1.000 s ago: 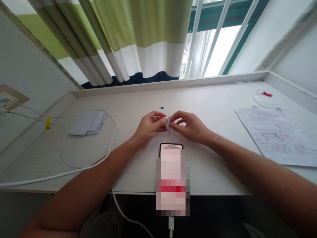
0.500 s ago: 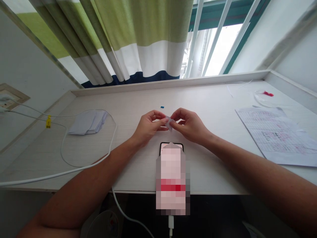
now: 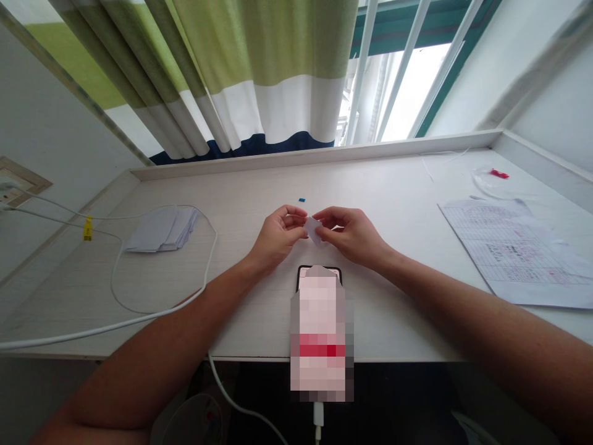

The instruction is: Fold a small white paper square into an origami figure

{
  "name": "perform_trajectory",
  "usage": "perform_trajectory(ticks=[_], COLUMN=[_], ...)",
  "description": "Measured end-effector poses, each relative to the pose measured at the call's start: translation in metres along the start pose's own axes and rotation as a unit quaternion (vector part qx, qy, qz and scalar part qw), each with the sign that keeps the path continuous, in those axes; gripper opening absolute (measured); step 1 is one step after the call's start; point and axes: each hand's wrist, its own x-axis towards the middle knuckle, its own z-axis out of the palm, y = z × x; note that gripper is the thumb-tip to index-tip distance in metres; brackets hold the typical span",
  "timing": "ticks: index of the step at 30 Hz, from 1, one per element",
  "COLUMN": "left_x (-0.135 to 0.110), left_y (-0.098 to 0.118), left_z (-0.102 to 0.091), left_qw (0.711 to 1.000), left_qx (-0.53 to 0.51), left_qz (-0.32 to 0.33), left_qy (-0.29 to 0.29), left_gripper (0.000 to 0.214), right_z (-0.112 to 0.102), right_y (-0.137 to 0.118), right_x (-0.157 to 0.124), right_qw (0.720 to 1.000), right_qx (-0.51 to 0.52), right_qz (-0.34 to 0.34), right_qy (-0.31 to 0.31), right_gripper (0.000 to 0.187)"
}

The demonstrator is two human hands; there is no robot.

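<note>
Over the middle of the white desk (image 3: pixel 241 185), my left hand (image 3: pixel 277 237) and my right hand (image 3: pixel 352 233) meet fingertip to fingertip. Both pinch a small folded piece of pale paper (image 3: pixel 313 230) held just above the desk. The fingers of each hand are curled in around it. Directly below the hands lies a phone (image 3: pixel 319 327) with its screen blurred, hanging over the desk's near edge with a plug in its bottom end.
A stack of pale paper sheets (image 3: pixel 162 228) lies at the left inside a loop of white cable (image 3: pixel 139 318). Printed sheets (image 3: pixel 514 250) lie at the right. A tiny blue scrap (image 3: pixel 302 200) sits beyond the hands. A striped curtain (image 3: pixel 241 74) hangs behind.
The paper piece has turned slightly between the fingertips and now shows more of its flat face. Both hands stay in nearly the same place.
</note>
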Motion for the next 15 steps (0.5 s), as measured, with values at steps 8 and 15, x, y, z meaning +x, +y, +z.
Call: perform_trajectory(ticks=[8,15], left_x=[0.002,0.005], left_y=[-0.004,-0.005], left_z=[0.003,-0.001], left_qw=[0.984,0.951], left_qx=[0.157,0.289], left_qz=[0.079,0.099], left_qy=[-0.027,-0.047], left_gripper=[0.023,0.018], right_z=[-0.007,-0.012], right_y=[-0.004,-0.002], right_x=[0.007,0.010], right_qw=[0.996,0.988], right_qx=[-0.063,-0.099], right_qz=[0.067,0.110], right_qy=[0.004,-0.051], right_gripper=[0.009,0.014])
